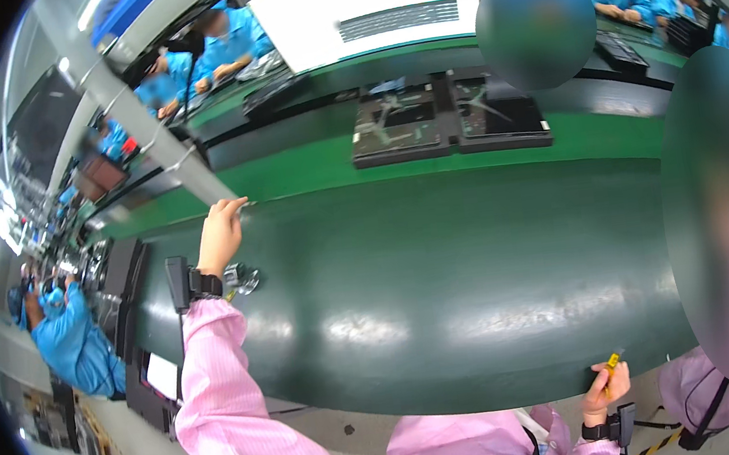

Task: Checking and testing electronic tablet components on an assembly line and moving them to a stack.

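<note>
My left hand [221,234] reaches across to the far left edge of the green table mat [460,261]. Its fingers are closed near a small pale bit at their tips, too small to name. Beside that wrist, a small shiny clear-and-silver object [246,278] lies on the mat, with a bit of yellow next to it. My right hand [606,387] is at the near right edge of the mat, its fingers pinching a small yellow piece with a dark tip [614,361]. Both wrists wear black straps with a dark box attached.
Two black trays with flat device parts [397,123] [500,111] sit on the green line beyond the mat. A grey post [147,127] rises at the far left. A person in a pink sleeve [689,388] is close on my right; people in blue work farther off.
</note>
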Available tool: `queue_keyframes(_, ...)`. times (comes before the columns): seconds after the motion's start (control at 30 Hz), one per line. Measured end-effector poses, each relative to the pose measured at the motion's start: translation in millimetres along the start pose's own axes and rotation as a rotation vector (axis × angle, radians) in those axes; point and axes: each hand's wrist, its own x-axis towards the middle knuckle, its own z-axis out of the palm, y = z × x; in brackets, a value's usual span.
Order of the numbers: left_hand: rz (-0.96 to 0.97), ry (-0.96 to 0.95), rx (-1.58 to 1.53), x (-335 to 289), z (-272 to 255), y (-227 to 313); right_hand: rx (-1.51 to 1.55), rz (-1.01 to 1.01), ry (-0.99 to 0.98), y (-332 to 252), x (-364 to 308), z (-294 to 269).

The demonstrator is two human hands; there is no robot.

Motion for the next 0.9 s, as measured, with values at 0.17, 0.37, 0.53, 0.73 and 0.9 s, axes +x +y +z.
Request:
queue_keyframes(0.17,-0.135,0.159,0.157,-37,3,-38,0.037,0.051,-0.015,-4,4,0)
queue_keyframes(0.37,-0.071,0.132,0.198,-78,-10,-19,0.013,0.083,0.022,-3,2,1)
queue_keyframes(0.53,-0.057,0.126,0.257,-111,-5,-11,0.033,0.103,0.048,-11,5,-1)
queue_keyframes(0.73,0.008,0.167,0.144,-106,12,-34,-0.003,0.063,0.020,-1,2,3)
queue_keyframes(0.9,0.020,0.216,0.197,-113,13,-52,0.030,0.055,0.042,-10,14,0)
